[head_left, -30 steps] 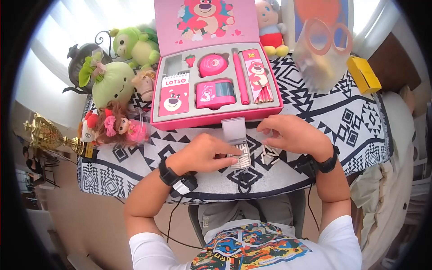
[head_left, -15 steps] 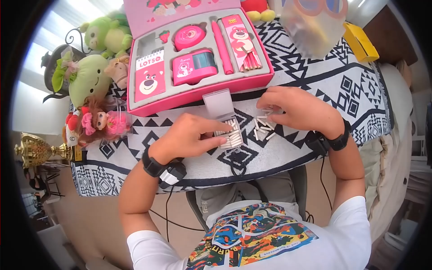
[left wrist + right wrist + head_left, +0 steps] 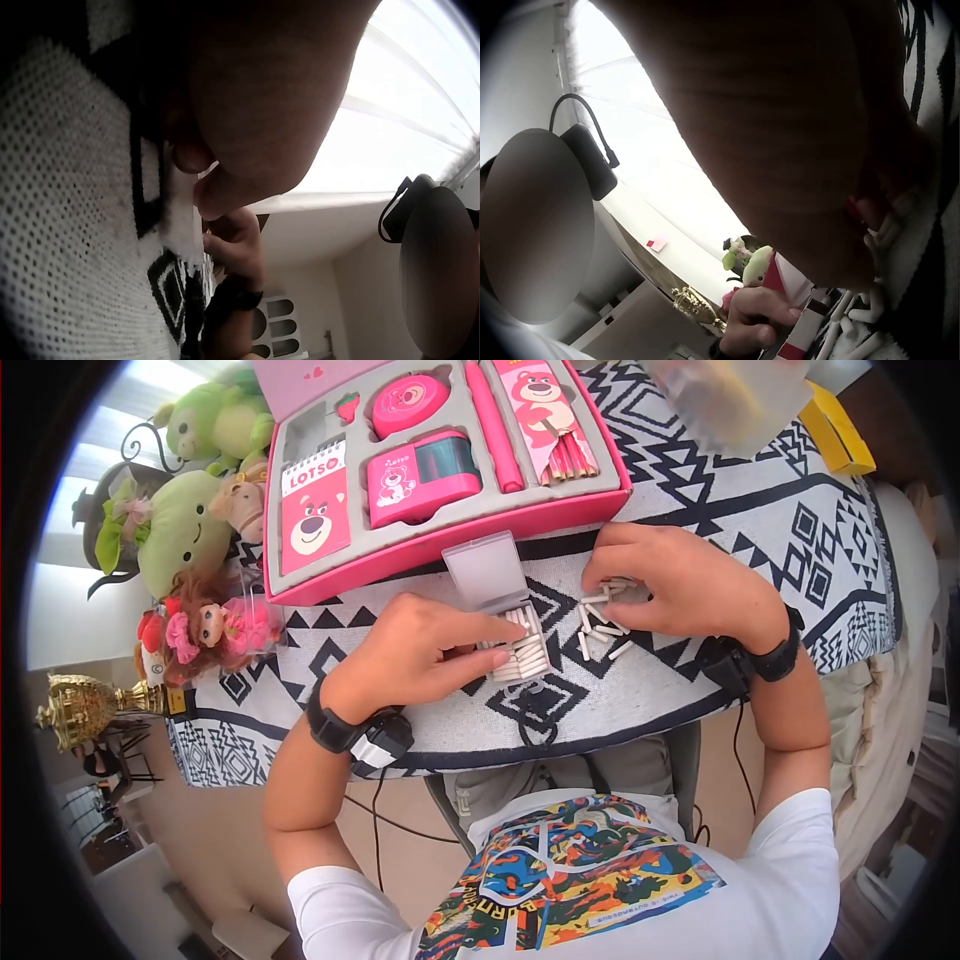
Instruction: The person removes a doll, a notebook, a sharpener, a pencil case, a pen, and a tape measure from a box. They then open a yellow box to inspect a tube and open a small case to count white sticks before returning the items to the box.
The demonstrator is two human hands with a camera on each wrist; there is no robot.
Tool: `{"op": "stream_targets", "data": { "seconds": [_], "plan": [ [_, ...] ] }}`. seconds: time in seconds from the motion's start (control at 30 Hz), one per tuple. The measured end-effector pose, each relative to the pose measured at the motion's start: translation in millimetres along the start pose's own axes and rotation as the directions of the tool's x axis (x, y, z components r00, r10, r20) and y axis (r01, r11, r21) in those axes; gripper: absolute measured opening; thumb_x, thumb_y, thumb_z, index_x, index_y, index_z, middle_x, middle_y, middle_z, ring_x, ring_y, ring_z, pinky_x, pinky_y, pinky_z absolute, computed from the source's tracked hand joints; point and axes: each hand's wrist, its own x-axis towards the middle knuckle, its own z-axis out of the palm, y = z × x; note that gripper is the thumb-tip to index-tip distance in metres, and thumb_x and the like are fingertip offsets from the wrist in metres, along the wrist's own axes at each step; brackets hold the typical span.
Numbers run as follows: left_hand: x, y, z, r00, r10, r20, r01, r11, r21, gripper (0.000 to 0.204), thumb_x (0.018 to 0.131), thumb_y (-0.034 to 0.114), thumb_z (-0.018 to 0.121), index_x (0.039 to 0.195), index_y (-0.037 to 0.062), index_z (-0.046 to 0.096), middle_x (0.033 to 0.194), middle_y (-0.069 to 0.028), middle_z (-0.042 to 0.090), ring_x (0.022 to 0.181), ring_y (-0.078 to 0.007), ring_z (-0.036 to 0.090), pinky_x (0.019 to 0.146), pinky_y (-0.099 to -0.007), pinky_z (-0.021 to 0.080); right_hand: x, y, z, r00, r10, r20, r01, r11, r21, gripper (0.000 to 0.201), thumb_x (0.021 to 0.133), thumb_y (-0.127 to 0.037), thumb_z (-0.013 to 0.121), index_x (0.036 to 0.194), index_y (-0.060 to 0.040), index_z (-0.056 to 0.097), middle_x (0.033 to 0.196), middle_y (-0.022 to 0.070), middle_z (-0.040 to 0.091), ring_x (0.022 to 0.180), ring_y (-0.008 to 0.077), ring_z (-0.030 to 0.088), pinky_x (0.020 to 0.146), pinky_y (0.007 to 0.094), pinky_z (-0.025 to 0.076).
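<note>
In the head view, my left hand [image 3: 405, 650] rests its index finger and thumb, spread apart, on short white sticks [image 3: 530, 658] lined up in a small clear box. The box's lid [image 3: 485, 572] stands raised at the back. To the right, my right hand [image 3: 675, 575] bends its fingers down over a loose pile of the same sticks [image 3: 600, 630] on the cloth. Its fingertips pinch a white stick [image 3: 886, 229] in the right wrist view, partly hidden by the hand. From the left wrist, the left fingers appear right at the box's edge.
A pink Lotso stationery set [image 3: 345, 585] lies behind the hands, holding a notepad, a sharpener and pencils. Plush toys [image 3: 185, 540], a doll [image 3: 205, 622] and a gold trophy [image 3: 85, 710] stand left. A yellow box [image 3: 838, 430] is at right on the patterned cloth [image 3: 440, 735].
The head view has tilted down and shifted, moving the stationery set up and left. My right hand has lowered its fingers into the loose sticks. The left hand stays at the box.
</note>
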Motion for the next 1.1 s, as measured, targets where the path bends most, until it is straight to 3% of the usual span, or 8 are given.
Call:
{"op": "stream_targets", "data": {
  "seconds": [0.03,0.13,0.23,0.47,0.57,0.63,0.8,1.1],
  "plan": [
    [-0.4,-1.9,0.9,0.998,0.062,-0.032,-0.062,0.998,-0.014,0.028,0.084,0.012,0.078,0.111,0.0073,0.078,0.065,-0.0078,0.067,0.053,-0.0185,0.061,0.055,-0.0294,0.047,0.7,1.2,1.6,1.0,-0.025,-0.016,0.025,1.0,-0.013,0.021,0.08,-0.01,0.072,0.099,-0.0046,0.068,0.098,0.0107,0.062,0.088,0.0307,0.065,0.077,0.0378,0.054],
    [0.0,5.5,-3.5,1.0,-0.03,0.006,0.03,0.999,-0.023,0.027,0.083,0.009,0.078,0.109,0.0058,0.078,0.071,-0.0097,0.07,0.056,-0.0207,0.065,0.057,-0.0299,0.05,1.8,2.5,4.4,0.999,-0.033,-0.009,0.034,0.999,0.018,0.017,0.08,-0.009,0.072,0.095,-0.0046,0.067,0.096,0.01,0.062,0.087,0.0314,0.065,0.075,0.0385,0.053],
    [-0.4,0.4,1.4,1.0,-0.004,-0.029,0.004,1.0,-0.002,0.024,0.083,0.007,0.078,0.107,0.0051,0.078,0.074,-0.0103,0.072,0.059,-0.0219,0.067,0.059,-0.0298,0.051,2.9,5.2,5.0,0.999,-0.04,-0.003,0.04,0.998,0.037,0.014,0.079,-0.009,0.072,0.092,-0.004,0.066,0.092,0.0096,0.062,0.085,0.0312,0.065,0.074,0.0387,0.053],
    [1.9,1.8,1.2,0.999,0.028,-0.025,-0.026,0.998,0.056,0.022,0.083,0.007,0.077,0.105,0.0047,0.078,0.074,-0.0098,0.072,0.061,-0.0221,0.068,0.059,-0.0298,0.052,3.0,4.5,4.2,0.999,-0.043,-0.002,0.043,0.999,0.03,0.013,0.081,-0.006,0.07,0.092,-0.0032,0.066,0.089,0.0089,0.062,0.082,0.0294,0.066,0.072,0.0368,0.054],
    [1.8,3.7,-0.5,1.0,0.014,0.008,-0.014,0.997,0.082,0.022,0.083,0.007,0.077,0.106,0.0048,0.078,0.071,-0.0093,0.07,0.059,-0.0219,0.067,0.057,-0.0302,0.05,2.3,3.9,5.0,1.0,-0.012,-0.014,0.014,0.991,0.131,0.014,0.083,-0.008,0.069,0.096,-0.004,0.065,0.089,0.0099,0.064,0.084,0.0303,0.066,0.074,0.0396,0.053],
    [2.6,4.2,0.3,1.0,0.025,-0.007,-0.024,0.995,0.093,0.023,0.083,0.007,0.078,0.106,0.0051,0.078,0.068,-0.0087,0.068,0.057,-0.0218,0.065,0.056,-0.0306,0.048,1.3,5.3,5.0,0.999,-0.045,-0.03,0.048,0.993,0.107,0.021,0.083,-0.005,0.072,0.103,-0.0031,0.067,0.094,0.0086,0.064,0.086,0.0268,0.068,0.075,0.0344,0.057],
    [1.4,4.2,1.6,1.0,0.01,-0.03,-0.007,0.994,0.107,0.023,0.086,0.015,0.077,0.109,0.0102,0.078,0.066,-0.0087,0.065,0.055,-0.0242,0.062,0.054,-0.033,0.048,-2.3,5.9,4.1,0.993,-0.08,-0.088,0.08,0.997,-0.003,0.028,0.082,-0.006,0.072,0.109,-0.0045,0.067,0.102,0.0089,0.064,0.09,0.0269,0.067,0.076,0.0362,0.057],
    [1.7,-0.8,-3.1,0.997,0.076,0.011,-0.075,0.997,-0.028,0.029,0.081,0.008,0.079,0.11,0.0042,0.077,0.061,-0.0066,0.064,0.051,-0.0215,0.06,0.052,-0.0312,0.043,-14.4,6.3,-7.7,0.996,0.07,-0.047,-0.075,0.99,-0.123,0.028,0.077,-0.008,0.071,0.102,-0.0038,0.061,0.1,0.0102,0.064,0.088,0.0306,0.066,0.073,0.0389,0.054]
  ]
}}
